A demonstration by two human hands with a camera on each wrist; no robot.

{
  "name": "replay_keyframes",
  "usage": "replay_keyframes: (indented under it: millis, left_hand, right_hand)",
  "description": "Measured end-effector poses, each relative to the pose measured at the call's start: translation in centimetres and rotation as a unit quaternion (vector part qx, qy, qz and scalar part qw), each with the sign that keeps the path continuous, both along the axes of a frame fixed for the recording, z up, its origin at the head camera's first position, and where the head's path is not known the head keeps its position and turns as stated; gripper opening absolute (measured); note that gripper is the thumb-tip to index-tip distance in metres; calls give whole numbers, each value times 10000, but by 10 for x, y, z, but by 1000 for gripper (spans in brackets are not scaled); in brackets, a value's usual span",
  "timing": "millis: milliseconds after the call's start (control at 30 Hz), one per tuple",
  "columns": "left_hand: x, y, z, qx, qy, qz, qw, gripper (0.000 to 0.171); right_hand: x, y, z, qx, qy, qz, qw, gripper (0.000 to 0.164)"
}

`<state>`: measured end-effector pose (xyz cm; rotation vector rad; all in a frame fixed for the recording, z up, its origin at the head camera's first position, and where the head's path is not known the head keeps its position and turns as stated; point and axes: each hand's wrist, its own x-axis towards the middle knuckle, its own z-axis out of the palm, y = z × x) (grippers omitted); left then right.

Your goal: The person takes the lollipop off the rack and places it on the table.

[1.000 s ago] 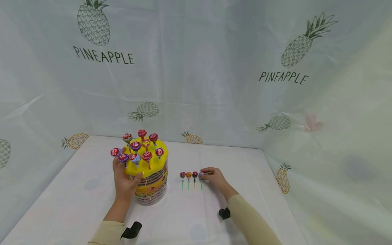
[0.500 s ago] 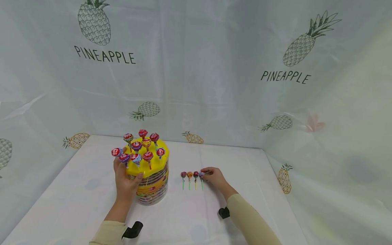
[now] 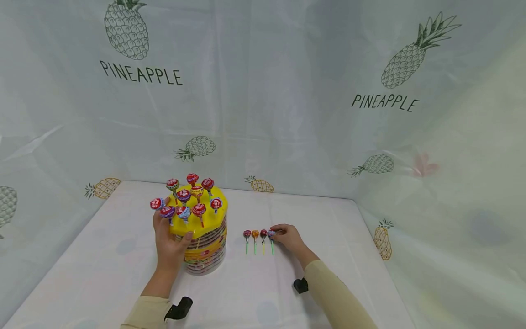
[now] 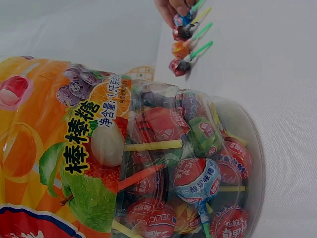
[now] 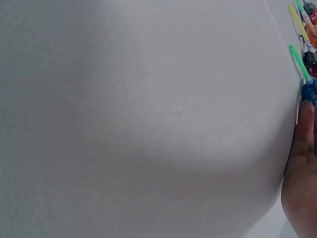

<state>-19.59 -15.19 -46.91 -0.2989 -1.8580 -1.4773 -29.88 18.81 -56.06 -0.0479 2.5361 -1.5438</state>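
A clear candy jar (image 3: 205, 256) with a fruit-printed label stands on the table, full of wrapped lollipops. Several lollipops stick up out of its yellow lid (image 3: 213, 221). My left hand (image 3: 169, 246) holds the jar near the top, thumb on the front and fingers around its left side. To the jar's right, a short row of lollipops lies flat, sticks pointing towards me. At the row's right end my right hand (image 3: 289, 238) pinches the blue-wrapped lollipop (image 5: 308, 92) by its head. Beside it lie a dark red lollipop (image 3: 263, 233) and an orange one (image 4: 181, 49).
A white cloth covers the table (image 3: 328, 256). Behind and to the sides hangs a pale curtain (image 3: 263, 91) printed with pineapples. Black wrist-camera mounts show at the left cuff (image 3: 179, 309) and right cuff (image 3: 301, 286).
The blue lollipop and the right fingers have shifted very slightly, its stick now lying more in line with the others. The left hand keeps its hold on the jar.
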Motion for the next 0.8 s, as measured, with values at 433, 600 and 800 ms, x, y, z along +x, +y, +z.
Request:
replay_keyframes:
  millis: [433,600,800]
  left_hand:
    - [17,13,29,-29,-127,131,9998,79]
    - [6,5,10,-55,-141,164,9998,80]
    - [1,0,1,-25,-115,39,9999,81]
  right_hand:
    - [3,0,1,-18,38,-77,10000,27]
    - [2,2,4,1,19,-136,9999,29]
    - [2,4,28,-196,154,-226,9994,32]
